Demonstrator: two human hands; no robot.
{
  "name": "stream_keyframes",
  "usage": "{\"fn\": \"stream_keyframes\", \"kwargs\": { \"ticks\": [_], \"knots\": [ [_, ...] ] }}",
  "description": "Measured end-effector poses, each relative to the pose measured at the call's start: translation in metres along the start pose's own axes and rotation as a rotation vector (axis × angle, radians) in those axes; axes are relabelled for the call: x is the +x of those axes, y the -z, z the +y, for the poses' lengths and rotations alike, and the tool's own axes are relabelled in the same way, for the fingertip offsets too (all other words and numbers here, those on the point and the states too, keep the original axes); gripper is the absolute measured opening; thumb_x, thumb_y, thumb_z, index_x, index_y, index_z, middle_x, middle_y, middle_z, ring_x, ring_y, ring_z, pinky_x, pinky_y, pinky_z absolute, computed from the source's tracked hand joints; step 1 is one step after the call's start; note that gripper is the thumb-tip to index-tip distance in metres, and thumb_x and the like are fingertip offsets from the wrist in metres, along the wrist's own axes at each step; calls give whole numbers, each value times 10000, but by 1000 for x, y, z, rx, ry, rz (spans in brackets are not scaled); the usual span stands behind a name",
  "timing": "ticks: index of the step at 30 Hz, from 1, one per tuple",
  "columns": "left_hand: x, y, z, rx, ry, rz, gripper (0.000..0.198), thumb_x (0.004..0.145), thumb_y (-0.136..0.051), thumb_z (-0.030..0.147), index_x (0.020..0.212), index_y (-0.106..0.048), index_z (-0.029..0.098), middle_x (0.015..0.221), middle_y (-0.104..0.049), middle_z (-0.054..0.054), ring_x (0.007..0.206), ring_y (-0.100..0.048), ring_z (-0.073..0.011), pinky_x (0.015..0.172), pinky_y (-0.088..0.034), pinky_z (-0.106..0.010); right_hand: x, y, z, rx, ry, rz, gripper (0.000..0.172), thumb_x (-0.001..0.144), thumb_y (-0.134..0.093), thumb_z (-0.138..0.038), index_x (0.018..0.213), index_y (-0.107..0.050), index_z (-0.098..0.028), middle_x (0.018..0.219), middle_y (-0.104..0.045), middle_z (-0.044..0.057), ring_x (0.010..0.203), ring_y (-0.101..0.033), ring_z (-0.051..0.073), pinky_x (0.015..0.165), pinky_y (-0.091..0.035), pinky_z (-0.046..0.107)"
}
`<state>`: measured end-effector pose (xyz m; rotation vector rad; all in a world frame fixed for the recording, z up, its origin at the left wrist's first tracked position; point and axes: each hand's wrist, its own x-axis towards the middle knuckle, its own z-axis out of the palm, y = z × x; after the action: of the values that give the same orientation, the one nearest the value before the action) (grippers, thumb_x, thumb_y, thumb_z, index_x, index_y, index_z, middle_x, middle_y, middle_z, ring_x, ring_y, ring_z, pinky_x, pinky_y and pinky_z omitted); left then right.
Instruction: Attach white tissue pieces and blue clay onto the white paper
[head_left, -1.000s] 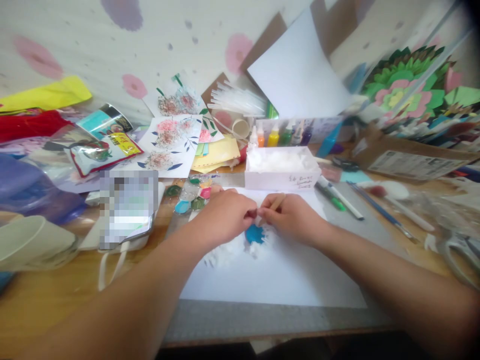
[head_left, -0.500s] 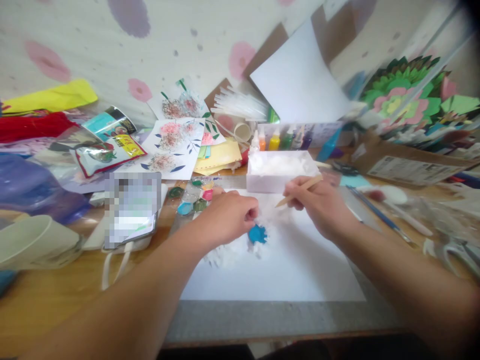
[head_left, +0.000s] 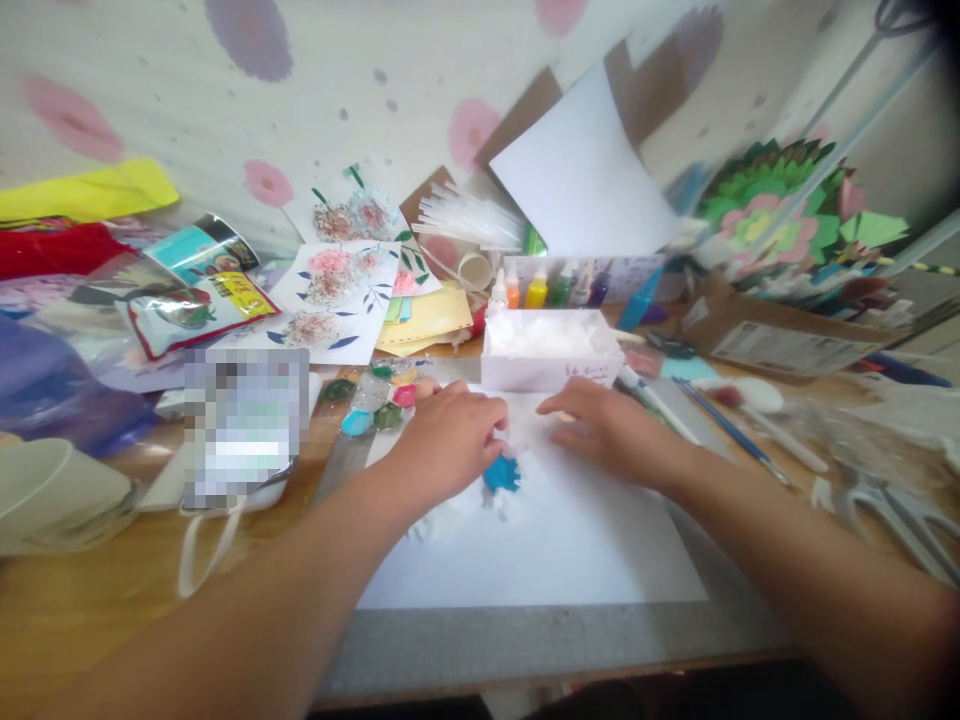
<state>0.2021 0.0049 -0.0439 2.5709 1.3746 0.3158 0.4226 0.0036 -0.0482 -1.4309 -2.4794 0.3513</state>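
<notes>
The 1 blue piece (head_left: 502, 476) lies just by the left hand (head_left: 457, 430), at its 5 o'clock. That hand is curled up; I can't tell what it holds. The right hand (head_left: 611, 430), at the blue piece's 2 o'clock, is partly open, finger and thumb apart. White paper (head_left: 592, 530) gives bare room at 4 o'clock. At 1 o'clock stands 1 white box (head_left: 551, 374), with 6 bottles (head_left: 536, 292) behind.

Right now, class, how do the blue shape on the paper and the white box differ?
Colour: the blue shape is strongly blue; the white box is pale, with dark handwriting in front.
Size: the blue shape is small; the white box is much larger.
Place: the blue shape lies beside the left hand; the white box stands beyond it.
Shared: both have white, fluffy-looking material, inside the box and beside the shape.
</notes>
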Motion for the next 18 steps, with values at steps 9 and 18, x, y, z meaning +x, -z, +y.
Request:
{"fn": "stream_keyframes", "kwargs": {
  "ticks": [9, 18],
  "knots": [
    [1, 12, -2, -11, 85, 50, 110, 786, -529, 175, 783, -623, 231, 780, -661, 19, 850, -522, -206, 767, -264, -363, 7, -8, -12, -92, 4, 8, 268, 784, -494, -120, 896, -709, -232, 932, -602, 46, 716, -584, 167, 616, -371, 266],
    [-1, 12, -3, -157, 16, 108, 236, 753, -601, 206, 977, -617, 277, 1045, -646, 21, 1018, -519, -213, 908, -304, -397, 9, 13, -25, 250, -186, 152, 97, 727, -540, -146, 656, -577, -200, 661, -555, -10, 619, -522, 144, 577, -362, 258]
  ]
}}
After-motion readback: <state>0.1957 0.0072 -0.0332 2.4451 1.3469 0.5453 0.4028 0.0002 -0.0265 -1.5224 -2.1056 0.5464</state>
